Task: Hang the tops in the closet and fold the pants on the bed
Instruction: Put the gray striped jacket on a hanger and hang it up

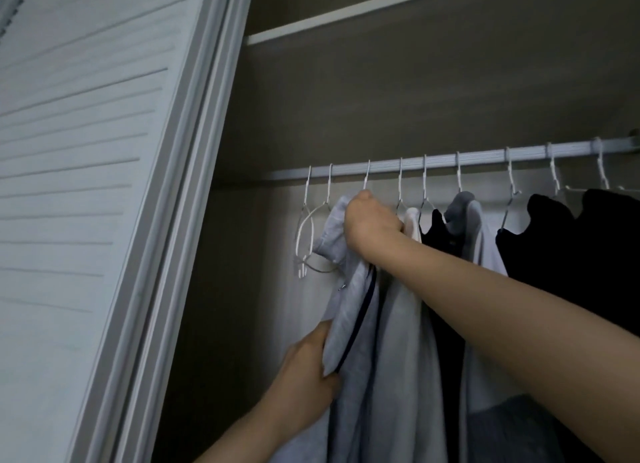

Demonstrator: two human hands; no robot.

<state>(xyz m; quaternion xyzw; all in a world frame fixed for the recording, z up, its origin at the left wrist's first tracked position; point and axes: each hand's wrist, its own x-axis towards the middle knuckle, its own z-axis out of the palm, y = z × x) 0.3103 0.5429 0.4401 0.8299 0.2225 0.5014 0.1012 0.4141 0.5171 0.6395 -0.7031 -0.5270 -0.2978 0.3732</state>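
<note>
Open closet (433, 91), dim inside. A pale rod (485, 157) runs across it with a row of white wire hangers hooked on. Contents left to right: two empty hangers (306, 234) at the far left end, then a light grey top (349, 310) with a dark stripe or zip line down it, a cream garment (412, 220), a black top (437, 230), a grey hooded top (465, 213), and more black clothes (571, 240) at the right end. A shelf board (346, 15) sits above the rod.

Right hand (370, 223) is up at the neck of the light grey top, fingers clenched around fabric and probably the hanger neck just under its hook (367, 175); the hook is over the rod. Left hand (304, 362) is lower, pinching the left front edge of the same top, thumb on the cloth. Right forearm crosses in front of the cream and black garments.

A white louvred sliding door (79, 185) and its frame fill the left side of the view. A bare gap of closet wall lies between the door frame and the empty hangers; the garments to the right hang packed close, touching each other. No pants or bed in view.
</note>
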